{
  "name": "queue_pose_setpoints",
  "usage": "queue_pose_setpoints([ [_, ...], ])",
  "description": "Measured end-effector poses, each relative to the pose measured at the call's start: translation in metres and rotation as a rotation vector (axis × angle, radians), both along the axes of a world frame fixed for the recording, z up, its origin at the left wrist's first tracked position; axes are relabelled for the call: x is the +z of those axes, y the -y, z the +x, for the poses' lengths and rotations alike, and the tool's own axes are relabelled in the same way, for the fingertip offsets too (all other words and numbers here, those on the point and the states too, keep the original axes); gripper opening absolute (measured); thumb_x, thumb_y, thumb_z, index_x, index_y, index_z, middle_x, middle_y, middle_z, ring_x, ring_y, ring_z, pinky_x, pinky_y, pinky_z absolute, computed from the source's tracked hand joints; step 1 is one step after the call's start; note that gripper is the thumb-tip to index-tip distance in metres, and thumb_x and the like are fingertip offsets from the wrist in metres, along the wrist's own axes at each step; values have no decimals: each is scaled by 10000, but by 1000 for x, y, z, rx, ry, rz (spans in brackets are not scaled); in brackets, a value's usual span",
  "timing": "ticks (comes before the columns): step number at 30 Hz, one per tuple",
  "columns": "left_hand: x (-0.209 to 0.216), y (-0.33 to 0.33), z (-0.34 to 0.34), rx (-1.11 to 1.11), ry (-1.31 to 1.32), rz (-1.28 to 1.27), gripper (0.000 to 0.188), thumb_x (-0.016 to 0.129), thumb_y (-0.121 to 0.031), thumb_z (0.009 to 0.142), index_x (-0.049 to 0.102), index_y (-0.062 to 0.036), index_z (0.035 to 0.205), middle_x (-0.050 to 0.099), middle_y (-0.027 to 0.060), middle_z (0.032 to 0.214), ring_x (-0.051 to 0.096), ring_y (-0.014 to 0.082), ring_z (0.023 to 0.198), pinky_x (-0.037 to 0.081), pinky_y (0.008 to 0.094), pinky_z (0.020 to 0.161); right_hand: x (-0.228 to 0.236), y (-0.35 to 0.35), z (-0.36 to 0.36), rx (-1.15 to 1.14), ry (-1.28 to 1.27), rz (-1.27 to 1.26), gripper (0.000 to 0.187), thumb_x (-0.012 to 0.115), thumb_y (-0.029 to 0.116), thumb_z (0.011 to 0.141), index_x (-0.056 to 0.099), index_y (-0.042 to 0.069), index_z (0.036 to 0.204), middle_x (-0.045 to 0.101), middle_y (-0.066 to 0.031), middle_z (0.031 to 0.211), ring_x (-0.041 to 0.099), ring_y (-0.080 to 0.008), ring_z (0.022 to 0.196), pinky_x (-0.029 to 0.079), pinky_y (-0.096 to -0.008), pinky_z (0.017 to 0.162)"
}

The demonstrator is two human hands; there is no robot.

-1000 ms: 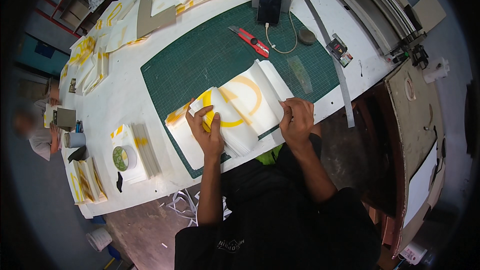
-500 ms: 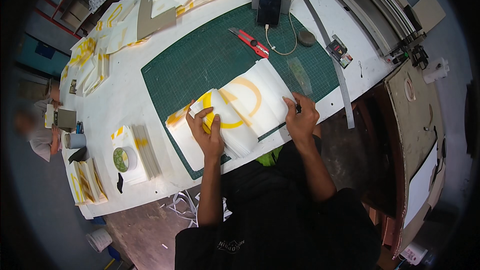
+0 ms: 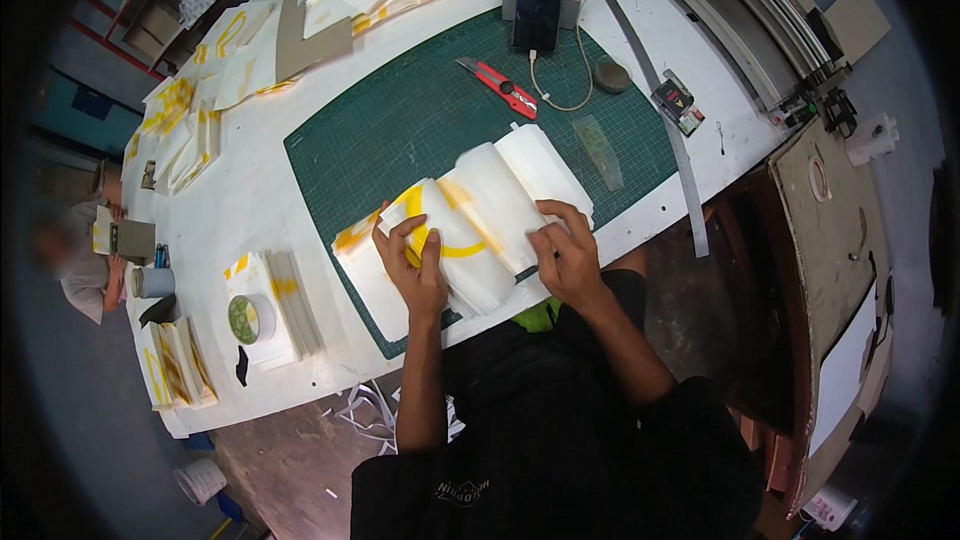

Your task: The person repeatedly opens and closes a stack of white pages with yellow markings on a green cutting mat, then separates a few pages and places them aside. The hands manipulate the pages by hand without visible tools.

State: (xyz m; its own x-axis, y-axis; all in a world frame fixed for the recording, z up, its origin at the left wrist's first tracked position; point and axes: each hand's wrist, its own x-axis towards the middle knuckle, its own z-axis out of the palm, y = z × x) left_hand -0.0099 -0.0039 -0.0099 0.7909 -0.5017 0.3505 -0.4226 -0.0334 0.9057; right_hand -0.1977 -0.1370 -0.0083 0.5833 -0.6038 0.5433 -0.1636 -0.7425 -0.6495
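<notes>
the right fingers (image 3: 563, 210) have moved left, the page (image 3: 487, 183) curling leftward.

The bare left forearm (image 3: 421, 380) runs almost straight from the near side toward the far side. The left hand (image 3: 417, 268) is half curled, its thumb (image 3: 432, 243) pointing far and its index finger (image 3: 408, 225) crooked to the right. The bare right forearm (image 3: 632, 342) slants far and left. The right hand (image 3: 573, 258) has bent fingers (image 3: 562, 210) reaching left. The two hands are apart, roughly level.

A black short-sleeved top (image 3: 590, 430) bears a pale print (image 3: 463, 491)
</notes>
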Motion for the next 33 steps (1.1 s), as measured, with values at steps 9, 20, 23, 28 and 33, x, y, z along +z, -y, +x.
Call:
queue_pose_setpoints([
  [9, -9, -7, 5, -46, -102, -100, 146, 672, -97, 893, 764, -37, 989, 387, 267, 1546, 375, 418, 1471, 281, 484, 1210, 7, -17, 27, -214, -76, 203, 413, 811, 100, 835, 621, 2, 1189, 676, -158, 1020, 644, -337, 963, 489, -457, 884],
  [20, -10, -2, 4, -20, 16, -21, 252, 838, -142, 811, 656, 7, 899, 382, 303, 1521, 433, 458, 1397, 353, 489, 1151, 21, -36, 16, 125, 177, 71, 311, 836, 86, 834, 680, -8, 1086, 703, -177, 1101, 662, -372, 1060, 503, -470, 965],
  [23, -4, -3, 3, -36, 10, -13, 311, 749, -111, 884, 642, 33, 1138, 393, 295, 1514, 439, 417, 1403, 346, 472, 1165, -3, -8, 5, -396, -48, -13, 380, 799, 206, 889, 690, -47, 1151, 650, -221, 1190, 598, -397, 1124, 446, -525, 980],
  [28, -7, 1, 2, -6, -159, -115, 618, 639, -71, 930, 410, 36, 1494, 392, 260, 1552, 418, 362, 1437, 318, 442, 1204, -16, 4, -2, -544, -396, -155, 441, 700, 295, 961, 700, -61, 1222, 565, -244, 1320, 511, -413, 1231, 364, -564, 1015],
  [33, -1, 0, 0, 17, -134, -66, 504, 609, -61, 902, 545, -14, 1399, 392, 247, 1573, 379, 374, 1473, 257, 466, 1242, -14, 1, -1, -517, -300, -160, 336, 724, 239, 937, 742, -29, 1139, 582, -221, 1302, 524, -397, 1222, 366, -555, 1003],
])
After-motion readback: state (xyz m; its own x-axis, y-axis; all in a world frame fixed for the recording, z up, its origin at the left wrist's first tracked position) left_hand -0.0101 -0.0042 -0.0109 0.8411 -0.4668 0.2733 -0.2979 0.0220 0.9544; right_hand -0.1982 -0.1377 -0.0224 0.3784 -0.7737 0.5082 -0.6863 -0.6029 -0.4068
